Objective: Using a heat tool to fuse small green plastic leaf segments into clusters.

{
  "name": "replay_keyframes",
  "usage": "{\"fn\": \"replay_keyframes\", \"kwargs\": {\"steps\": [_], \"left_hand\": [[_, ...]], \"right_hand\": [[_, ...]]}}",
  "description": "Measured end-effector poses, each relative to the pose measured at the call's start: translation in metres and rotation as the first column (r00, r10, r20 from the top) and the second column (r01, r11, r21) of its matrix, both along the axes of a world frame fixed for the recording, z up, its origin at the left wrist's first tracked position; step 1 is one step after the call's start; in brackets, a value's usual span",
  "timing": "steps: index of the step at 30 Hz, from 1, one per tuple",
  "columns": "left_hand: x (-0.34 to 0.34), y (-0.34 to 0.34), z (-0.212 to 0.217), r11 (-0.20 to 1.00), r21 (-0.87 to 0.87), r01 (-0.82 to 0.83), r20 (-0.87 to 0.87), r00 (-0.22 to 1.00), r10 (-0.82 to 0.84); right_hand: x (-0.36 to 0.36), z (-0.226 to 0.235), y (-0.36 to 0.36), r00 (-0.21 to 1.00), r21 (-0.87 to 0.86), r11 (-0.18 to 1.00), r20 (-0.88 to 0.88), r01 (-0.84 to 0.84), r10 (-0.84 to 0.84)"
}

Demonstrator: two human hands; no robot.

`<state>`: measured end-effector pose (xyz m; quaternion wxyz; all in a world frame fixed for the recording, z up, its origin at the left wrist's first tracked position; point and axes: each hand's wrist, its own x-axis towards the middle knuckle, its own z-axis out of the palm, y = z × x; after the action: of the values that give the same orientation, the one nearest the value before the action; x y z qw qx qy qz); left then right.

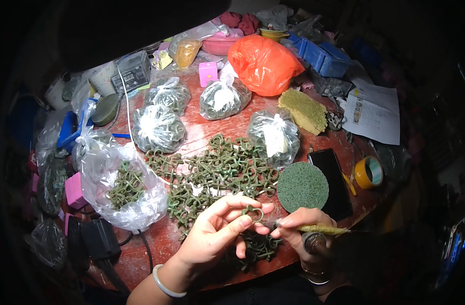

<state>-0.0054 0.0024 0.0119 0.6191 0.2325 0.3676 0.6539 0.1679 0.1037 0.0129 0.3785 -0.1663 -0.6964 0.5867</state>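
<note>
Between the thumb and fingers of my left hand (pixel 217 229) is a small green ring (pixel 253 213) with a star-like top, held up over the table. Close to its right side, my right hand (pixel 297 231) is closed around a dark, round-bodied tool (pixel 314 243) like a rotary handpiece, its tip near the ring. A slim yellow-green stick (pixel 324 230), tapering to a point at the right, also lies in that hand. Whether tip and ring touch, I cannot tell. Beneath and beyond my hands spreads a pile of similar green rings (pixel 232 165).
Left, an open plastic bag (pixel 153 201) contains more rings. Tied bags (pixel 158 129) stand behind the pile, with an orange-red bag (pixel 265 63) farther back. At right are a round green pad (pixel 302 187), a black phone-like slab (pixel 339 198), yellow tape (pixel 369 172) and a paper sheet (pixel 375 112).
</note>
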Motion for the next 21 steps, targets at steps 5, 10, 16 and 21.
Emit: {"fn": "replay_keyframes", "kwargs": {"steps": [5,10,16,21], "left_hand": [[-0.003,-0.002,-0.004,0.999,0.005,0.053,0.004,0.999,-0.053],[-0.001,0.000,0.002,1.000,-0.005,0.029,0.024,0.999,-0.029],[0.001,-0.003,0.000,1.000,-0.022,0.005,-0.101,0.995,-0.007],[0.007,-0.003,0.001,0.997,-0.041,-0.066,-0.296,0.954,0.051]], "right_hand": [[-0.006,-0.008,0.002,0.993,0.056,0.992,0.036,0.112,-0.114],[0.001,-0.002,0.001,1.000,0.053,0.999,-0.006,0.012,-0.012],[-0.006,-0.010,0.003,0.970,0.056,0.970,0.051,0.235,-0.238],[0.002,0.000,0.003,0.984,-0.024,0.988,0.100,0.153,-0.150]]}}
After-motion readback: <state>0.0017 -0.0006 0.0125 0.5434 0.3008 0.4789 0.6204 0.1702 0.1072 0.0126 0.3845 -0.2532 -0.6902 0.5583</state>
